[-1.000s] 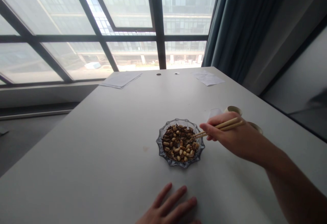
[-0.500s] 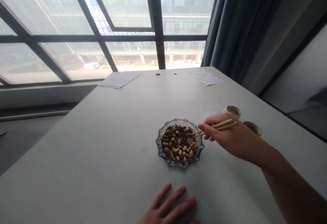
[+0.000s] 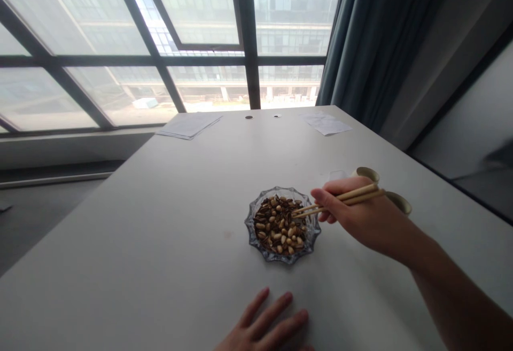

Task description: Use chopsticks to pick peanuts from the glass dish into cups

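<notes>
A scalloped glass bowl (image 3: 253, 239) stands on the white table, holding a mix of peanuts (image 3: 278, 235) and dark sunflower seeds (image 3: 262, 213). My right hand (image 3: 352, 212), to the right of the bowl, is closed around a pair of wooden chopsticks (image 3: 356, 196). Their tips reach over the rim into the mix; whether they pinch a nut or seed I cannot tell. My left hand (image 3: 266, 324) lies with fingers spread on the table in front of the bowl, holding nothing.
Two small cups, a far one (image 3: 366, 173) and a near one (image 3: 401, 201), stand partly hidden behind my right hand. A clear item (image 3: 336, 174) lies beside them. Papers lie at the table's (image 3: 140, 223) far left (image 3: 188, 125) and far right (image 3: 326, 123), near the windows.
The chopstick tips have shifted slightly left within the bowl, and the chopsticks' angle in my right hand has changed a little. My left hand stays in place.
</notes>
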`<state>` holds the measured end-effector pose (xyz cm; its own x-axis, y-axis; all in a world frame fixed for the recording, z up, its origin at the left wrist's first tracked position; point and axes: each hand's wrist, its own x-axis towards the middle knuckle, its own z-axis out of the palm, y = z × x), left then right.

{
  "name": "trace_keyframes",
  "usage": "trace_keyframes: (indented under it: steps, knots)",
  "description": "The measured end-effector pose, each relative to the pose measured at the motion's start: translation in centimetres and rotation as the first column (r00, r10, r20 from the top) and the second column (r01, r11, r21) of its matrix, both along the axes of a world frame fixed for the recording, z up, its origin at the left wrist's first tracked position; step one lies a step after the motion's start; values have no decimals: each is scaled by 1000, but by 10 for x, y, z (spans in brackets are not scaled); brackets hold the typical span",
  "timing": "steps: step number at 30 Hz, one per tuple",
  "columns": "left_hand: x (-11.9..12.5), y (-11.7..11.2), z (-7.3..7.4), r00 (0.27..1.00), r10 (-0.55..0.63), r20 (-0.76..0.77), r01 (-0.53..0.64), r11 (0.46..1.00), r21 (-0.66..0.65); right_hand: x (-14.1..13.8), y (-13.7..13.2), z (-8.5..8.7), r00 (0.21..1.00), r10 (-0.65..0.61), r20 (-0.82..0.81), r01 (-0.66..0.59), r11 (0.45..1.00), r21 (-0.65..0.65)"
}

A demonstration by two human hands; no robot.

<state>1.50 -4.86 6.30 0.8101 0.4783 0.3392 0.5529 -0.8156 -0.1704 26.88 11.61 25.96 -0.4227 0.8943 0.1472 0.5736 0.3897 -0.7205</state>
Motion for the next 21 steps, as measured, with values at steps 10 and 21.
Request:
trace_keyframes:
  steps: [10,21]
  knots:
    - [1,1,1,1000,-3,-2,3,1000,10,0,3,-5,998,28,63,-25,999,-37]
    - [1,1,7,1000,2,13,-2,1000,13,-4,6,-8,999,23,22,-23,1000,-8]
